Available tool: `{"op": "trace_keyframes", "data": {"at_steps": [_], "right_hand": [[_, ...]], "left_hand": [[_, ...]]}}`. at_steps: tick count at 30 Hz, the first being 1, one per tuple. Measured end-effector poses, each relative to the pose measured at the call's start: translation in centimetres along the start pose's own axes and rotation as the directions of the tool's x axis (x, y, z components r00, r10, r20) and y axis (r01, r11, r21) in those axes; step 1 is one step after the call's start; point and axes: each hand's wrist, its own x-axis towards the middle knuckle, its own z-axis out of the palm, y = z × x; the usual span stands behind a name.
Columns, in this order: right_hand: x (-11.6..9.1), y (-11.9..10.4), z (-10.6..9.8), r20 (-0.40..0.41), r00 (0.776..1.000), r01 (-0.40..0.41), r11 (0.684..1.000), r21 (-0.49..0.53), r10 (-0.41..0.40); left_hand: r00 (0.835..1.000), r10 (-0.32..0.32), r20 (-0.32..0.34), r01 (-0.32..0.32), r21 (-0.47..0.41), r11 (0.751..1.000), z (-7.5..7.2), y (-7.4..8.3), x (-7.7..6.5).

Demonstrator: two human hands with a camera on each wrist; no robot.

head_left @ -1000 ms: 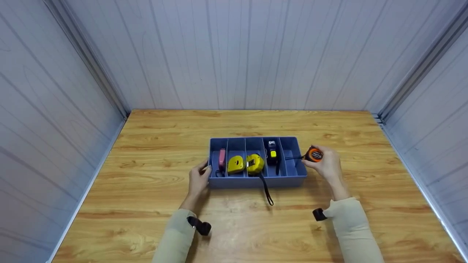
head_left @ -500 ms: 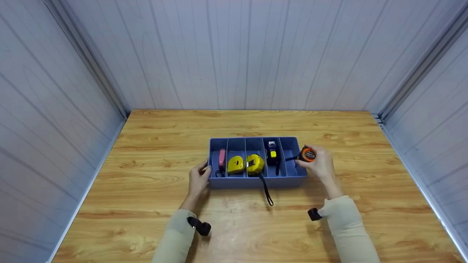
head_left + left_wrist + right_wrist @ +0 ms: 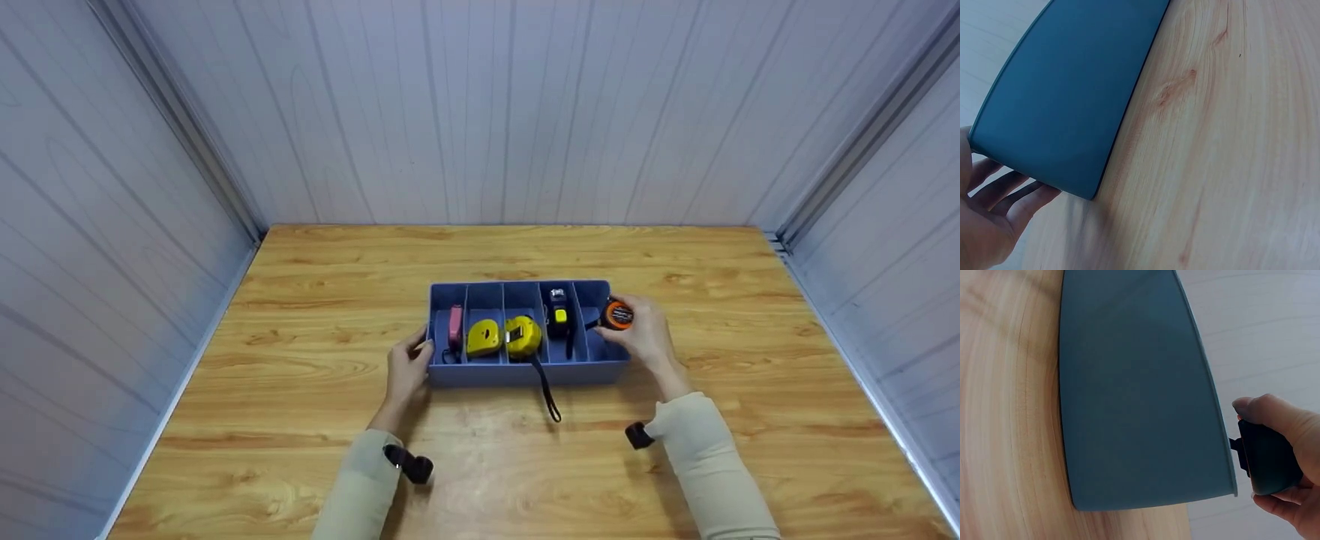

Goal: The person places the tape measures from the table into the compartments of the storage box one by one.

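Note:
A blue divided tray point(image 3: 525, 375) stands on the table, its plain front wall filling much of both wrist views. My left hand point(image 3: 407, 373) holds the tray's left end, thumb by the rim and fingers against the outer side. My right hand point(image 3: 651, 337) pinches an orange-and-black tape measure point(image 3: 618, 315) over the rightmost compartment, near the right rim. Its dark strap hangs toward that compartment. In the right wrist view, the dark tape measure point(image 3: 1268, 458) sits between thumb and fingers above the rim. Other compartments hold a pink tape measure point(image 3: 455, 325), two yellow ones and a black-and-yellow one point(image 3: 559, 313).
From the middle yellow tape measure point(image 3: 523, 337) a black wrist strap point(image 3: 548, 394) hangs over the tray's front wall. The other yellow tape measure point(image 3: 484, 338) lies left of it. Pale panel walls point(image 3: 480, 112) enclose the wooden table point(image 3: 480, 480) at back and sides.
My right hand has moved left with the orange-and-black tape measure, from outside the tray's right end to over the rightmost compartment. The left hand and the tray have stayed in place.

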Motion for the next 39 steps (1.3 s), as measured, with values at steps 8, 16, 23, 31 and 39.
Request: {"op": "trace_keyframes", "data": {"at_steps": [8,16,23,31,39], "right_hand": [[0.6,0.4,0.3,0.035,0.999,0.039,0.999,0.005,-0.039],[0.9,1.0,0.6,0.078,0.992,0.097,0.995,0.016,-0.098],[1.2,1.2,0.8,0.147,0.982,0.117,0.992,0.037,-0.121],[1.6,1.2,1.1,0.211,0.966,0.14,0.989,0.051,-0.148],[1.9,1.3,1.3,0.231,0.962,0.133,0.989,0.068,-0.145]], "left_hand": [[1.0,-0.009,0.001,0.009,0.016,1.0,-0.1,0.0,0.0],[0.999,-0.034,0.01,0.035,-0.025,0.999,-0.1,0.0,-0.1],[0.999,-0.045,0.013,0.046,-0.041,0.998,-0.1,0.4,-0.3],[1.0,-0.024,0.003,0.024,-0.016,1.0,-0.3,-0.1,-0.3],[0.999,-0.039,-0.001,0.039,-0.029,0.999,-0.4,0.0,-0.3]]}}
